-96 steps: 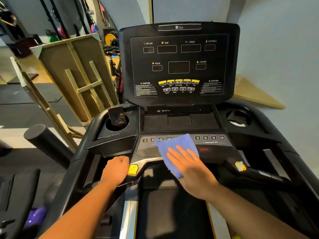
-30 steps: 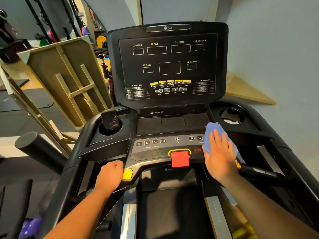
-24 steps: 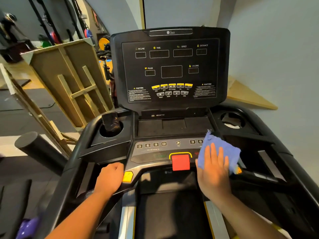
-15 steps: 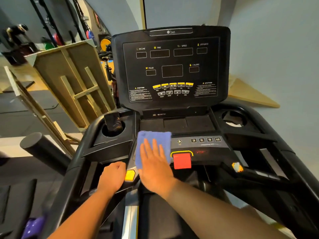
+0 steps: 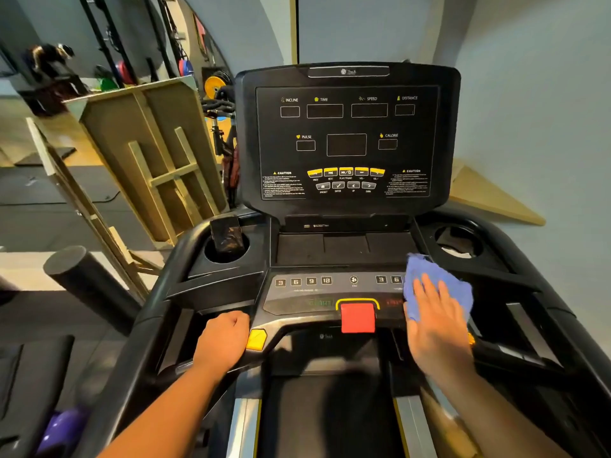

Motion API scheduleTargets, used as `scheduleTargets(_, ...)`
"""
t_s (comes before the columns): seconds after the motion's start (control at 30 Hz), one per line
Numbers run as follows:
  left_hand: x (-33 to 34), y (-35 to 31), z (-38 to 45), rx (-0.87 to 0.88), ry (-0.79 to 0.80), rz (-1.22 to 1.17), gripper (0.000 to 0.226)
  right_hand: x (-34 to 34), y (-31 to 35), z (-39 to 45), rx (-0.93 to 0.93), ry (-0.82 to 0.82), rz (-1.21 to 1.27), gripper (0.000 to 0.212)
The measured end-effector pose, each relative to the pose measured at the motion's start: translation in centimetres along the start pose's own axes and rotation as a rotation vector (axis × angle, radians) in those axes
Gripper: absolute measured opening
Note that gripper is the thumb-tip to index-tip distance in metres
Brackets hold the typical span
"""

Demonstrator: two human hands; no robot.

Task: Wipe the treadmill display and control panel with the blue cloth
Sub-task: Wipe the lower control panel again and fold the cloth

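Note:
The black treadmill display [image 5: 347,140] stands upright ahead, its screens dark. Below it lies the grey control panel [image 5: 307,292] with number keys and a red stop button [image 5: 357,317]. The blue cloth [image 5: 433,279] lies on the panel's right end, covering the right-hand keys. My right hand [image 5: 433,325] presses flat on the cloth with its fingers spread. My left hand [image 5: 223,342] is closed around the left handlebar [image 5: 158,368], beside a yellow button [image 5: 257,339].
A dark phone-like object [image 5: 228,238] stands in the left cup holder; the right cup holder [image 5: 458,241] holds something pale. Wooden frames [image 5: 148,160] lean at the left, a black foam roller [image 5: 86,285] lies below them. A pale wall [image 5: 545,127] rises at the right.
Half a second ago my right hand held the cloth at the panel's left end; it has swept the cloth across to the right end. The left hand has stayed on the handlebar.

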State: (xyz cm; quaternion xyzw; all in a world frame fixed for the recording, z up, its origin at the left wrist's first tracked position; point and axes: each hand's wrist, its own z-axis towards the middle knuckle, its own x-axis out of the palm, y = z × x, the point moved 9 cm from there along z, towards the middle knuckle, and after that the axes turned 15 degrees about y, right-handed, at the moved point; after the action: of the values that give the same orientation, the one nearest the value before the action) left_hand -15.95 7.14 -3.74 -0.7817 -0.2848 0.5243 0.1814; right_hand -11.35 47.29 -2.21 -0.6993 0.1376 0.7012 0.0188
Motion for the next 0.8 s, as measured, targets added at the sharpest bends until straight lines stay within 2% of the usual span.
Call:
scheduleTargets(0.07,0.0,0.1,0.1,-0.008,0.0,-0.001,0.04,-0.2,2.1,-0.5,0.132,0.037,0.023,0.068)
scheduleTargets(0.17,0.1,0.2,0.0,-0.019,-0.006,-0.016,0.041,0.7,8.4,-0.2,0.064,0.076,0.013,0.067)
scheduleTargets(0.27,0.1,0.2,-0.1,-0.039,0.0,-0.021,0.041,2.0,16.1,-0.8,-0.192,0.18,-0.048,0.077)
scheduleTargets(0.33,0.1,0.3,-0.1,-0.062,0.011,-0.016,0.039,1.7,20.9,-2.5,-0.428,0.24,-0.083,0.075)
scheduleTargets(0.43,-0.1,0.5,0.0,-0.067,0.017,-0.044,0.035,1.3,24.3,-5.1,-0.663,0.355,-0.036,0.068)
scheduleTargets(0.53,-1.3,-0.5,-0.2,0.062,-0.013,-0.169,0.021,0.8,24.5,-6.9,-0.764,0.578,0.132,0.054)
scheduleTargets(0.6,-3.2,-2.3,-1.0,0.168,-0.089,-0.22,0.02,-0.3,23.4,-7.6,-0.712,0.761,0.377,0.046)
scheduleTargets(0.67,-4.7,-4.9,-2.4,0.257,-0.097,-0.257,0.023,-2.1,21.7,-7.3,-0.615,0.833,0.599,0.038)
scheduleTargets(0.7,-4.7,-6.6,-3.0,0.299,-0.016,-0.291,0.025,-3.1,20.9,-7.1,-0.547,0.838,0.698,0.035)
scheduleTargets(0.8,-1.8,-12.5,-6.3,0.371,0.466,-0.368,0.029,-6.1,18.0,-6.0,-0.352,0.767,0.935,0.031)
